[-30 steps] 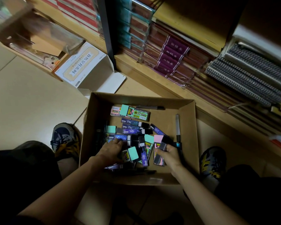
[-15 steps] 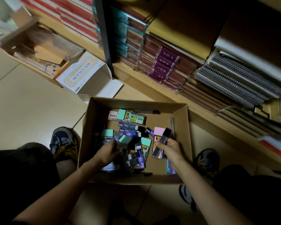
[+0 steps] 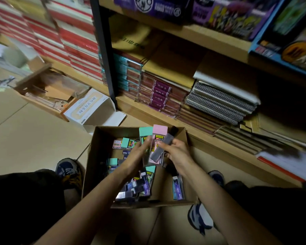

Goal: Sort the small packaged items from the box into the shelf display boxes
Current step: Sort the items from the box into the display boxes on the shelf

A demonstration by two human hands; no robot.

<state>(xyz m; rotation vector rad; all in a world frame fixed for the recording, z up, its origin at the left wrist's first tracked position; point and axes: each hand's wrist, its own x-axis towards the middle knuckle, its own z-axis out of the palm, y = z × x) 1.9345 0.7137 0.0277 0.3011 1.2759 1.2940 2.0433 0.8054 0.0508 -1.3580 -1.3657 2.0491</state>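
An open cardboard box (image 3: 99,156) on the floor between my feet holds several small packaged items (image 3: 136,186) with teal, purple and black tops. My left hand (image 3: 136,156) holds a teal-topped pack (image 3: 145,132) raised above the box. Beside it, my right hand (image 3: 177,152) grips a pink-topped pack (image 3: 159,131) together with a grey-purple pack (image 3: 162,146). The two hands meet over the box's far half, and the packs touch each other.
A wooden shelf unit (image 3: 166,119) stands right behind the box, stacked with notebooks (image 3: 219,103) and wrapped pads (image 3: 159,94). A white open carton (image 3: 90,108) lies on the floor at the box's far left. My shoes (image 3: 67,170) flank the box.
Both hands rose out of the pile with their packs and came together over the far half of the box. The camera tilted up toward the shelves.
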